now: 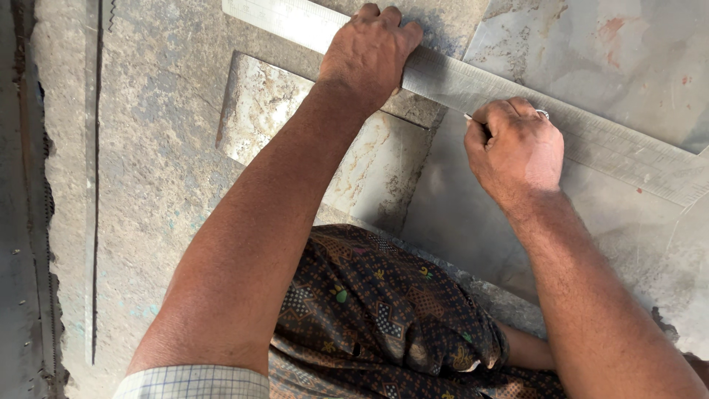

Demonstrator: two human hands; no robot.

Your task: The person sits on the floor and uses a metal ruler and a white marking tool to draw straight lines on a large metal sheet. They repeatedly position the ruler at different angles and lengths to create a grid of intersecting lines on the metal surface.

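Underfoot, the floor (155,185) is rough, pitted concrete, mottled grey and tan, with a long thin metal strip (91,185) lying along it at the left, beside a darker toothed edge. On this floor lies a large sheet of dull grey metal (473,214), scuffed and stained, with reddish marks near the top right. A smaller, paler rectangular plate (258,111) lies to its left, blotched with white and rust, partly hidden by the forearm.

Across the sheet runs a long steel ruler (605,144), set diagonally from the top centre down to the right edge. The left hand (369,52) lies flat over the ruler near its upper end, fingers curled over the far edge, pressing it down. The right hand (513,148) is closed in a fist just below the ruler's near edge, gripping a thin pointed tool (468,117) whose tip shows at the thumb side, touching the sheet beside the ruler. A ring shows on one finger.

Below, a knee in dark patterned cloth (384,318) sits between the arms, and a checked sleeve (196,383) shows at the bottom.
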